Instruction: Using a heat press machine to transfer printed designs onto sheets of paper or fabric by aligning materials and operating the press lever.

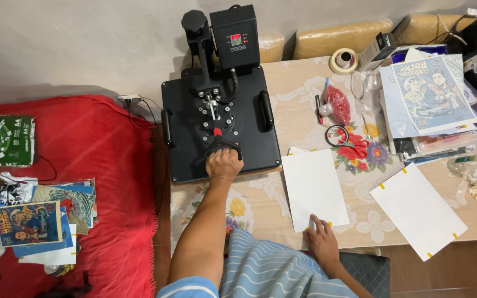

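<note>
A black heat press [219, 110] with a control box and a small lit display stands at the table's left end, its top plate lowered. My left hand [223, 163] is closed around the press's black handle at the front. My right hand [320, 234] rests with fingers spread on the near edge of a white sheet [313, 187] that has small yellow tape tabs. A second white sheet [418, 208] with yellow tabs lies to the right, untouched.
Scissors with red and black handles [348, 142], a red mesh bundle [338, 104], a tape roll [343, 59] and a stack of printed posters [429, 94] sit on the floral tablecloth. Left of the table, a red blanket [111, 182] carries more prints [40, 221] and a green paper pack [2, 140].
</note>
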